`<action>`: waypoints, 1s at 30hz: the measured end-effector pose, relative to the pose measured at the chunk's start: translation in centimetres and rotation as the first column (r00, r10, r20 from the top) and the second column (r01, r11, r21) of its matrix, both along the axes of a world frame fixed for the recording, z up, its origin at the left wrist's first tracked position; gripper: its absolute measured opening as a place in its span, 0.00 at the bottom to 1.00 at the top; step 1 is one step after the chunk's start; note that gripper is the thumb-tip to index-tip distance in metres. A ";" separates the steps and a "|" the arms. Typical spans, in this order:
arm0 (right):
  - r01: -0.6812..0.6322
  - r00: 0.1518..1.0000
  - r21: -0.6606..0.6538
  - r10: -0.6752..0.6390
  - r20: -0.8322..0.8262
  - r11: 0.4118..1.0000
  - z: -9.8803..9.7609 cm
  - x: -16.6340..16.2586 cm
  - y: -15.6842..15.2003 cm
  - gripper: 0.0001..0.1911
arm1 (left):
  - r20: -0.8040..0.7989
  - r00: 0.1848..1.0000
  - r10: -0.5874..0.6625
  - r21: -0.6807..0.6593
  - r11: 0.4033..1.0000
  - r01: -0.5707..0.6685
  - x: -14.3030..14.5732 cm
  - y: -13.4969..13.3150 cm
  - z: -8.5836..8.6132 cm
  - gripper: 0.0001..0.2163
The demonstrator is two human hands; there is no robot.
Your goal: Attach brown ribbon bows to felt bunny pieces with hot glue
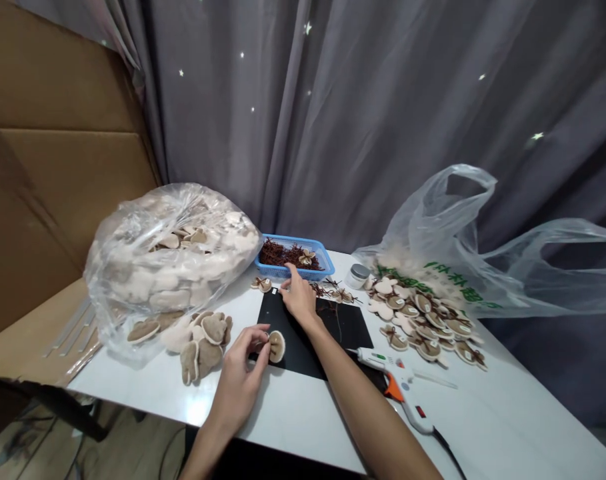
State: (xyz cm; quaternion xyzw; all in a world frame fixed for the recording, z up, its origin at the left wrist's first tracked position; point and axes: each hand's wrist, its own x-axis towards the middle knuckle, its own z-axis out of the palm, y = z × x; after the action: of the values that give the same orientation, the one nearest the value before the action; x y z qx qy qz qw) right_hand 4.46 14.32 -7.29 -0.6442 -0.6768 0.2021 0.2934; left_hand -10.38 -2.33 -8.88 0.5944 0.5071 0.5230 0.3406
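Observation:
My left hand point(243, 363) pinches a small brown plush patch point(277, 347) with a cream edge, over the near left part of a black mat point(295, 343). A dark spot, perhaps a bow, shows on the patch. My right hand point(299, 293) is over the mat's far edge, in front of a blue basket point(327, 261) that holds dark reddish-brown bows point(283, 252). Its index finger points at the basket's near wall and the thumb is apart; the other fingers are partly hidden. A finished-looking patch point(261, 285) with a bow lies just left of this hand.
Plain plush pieces point(203, 340) lie beside a full clear bag point(167, 287) at left. To the right are a white glue gun point(397, 377) with a cord, a glue stick point(435, 380), a lidded jar point(357, 276), bow-trimmed patches point(427, 327) and a plastic bag point(447, 233).

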 end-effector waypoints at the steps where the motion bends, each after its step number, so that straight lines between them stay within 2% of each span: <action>1: 0.000 1.000 0.004 0.000 -0.010 1.000 -0.1 0.0 -0.1 0.39 | -0.007 1.000 0.003 0.005 1.000 -0.003 0.0 0.0 0.0 0.10; 7: -0.006 0.989 0.035 0.012 -0.147 0.999 -0.6 1.0 -0.2 0.42 | -0.067 0.998 0.003 0.043 0.999 0.000 0.0 -0.1 0.1 0.08; 12: -0.076 0.940 0.057 0.090 -0.329 0.995 -0.3 1.8 -0.5 0.43 | -0.083 0.996 0.014 0.053 0.999 -0.010 0.1 -0.1 0.2 0.07; 14: -0.138 0.872 0.047 0.144 -0.467 0.989 0.3 2.4 -1.4 0.44 | -0.072 0.997 0.013 0.047 0.999 -0.009 0.1 -0.1 0.3 0.07; 18: -0.262 0.611 0.043 0.200 -0.766 0.964 1.9 4.3 -5.1 0.47 | -0.037 0.999 0.017 0.055 0.998 -0.015 0.2 -0.2 0.8 0.07; 21: -0.292 0.538 0.053 0.210 -0.816 0.955 3.0 6.1 -8.7 0.47 | -0.027 1.000 0.008 0.063 0.998 -0.006 0.4 -0.2 1.0 0.07; 24: -0.254 0.540 0.043 0.179 -0.823 0.966 3.3 7.6 -12.2 0.47 | -0.028 0.999 -0.025 0.077 0.997 0.027 0.7 -0.2 1.2 0.06; 30: -0.253 0.624 0.050 0.202 -0.755 0.966 2.2 9.6 -16.6 0.47 | -0.120 0.980 -0.158 0.060 0.984 0.166 1.1 -0.3 1.6 0.05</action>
State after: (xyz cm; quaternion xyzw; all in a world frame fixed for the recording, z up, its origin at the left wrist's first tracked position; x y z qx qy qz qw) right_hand 14.06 -2.30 -5.12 -0.4200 -0.5631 0.5068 0.4998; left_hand -9.26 -2.60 -7.30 0.6746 0.4571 0.4757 0.3313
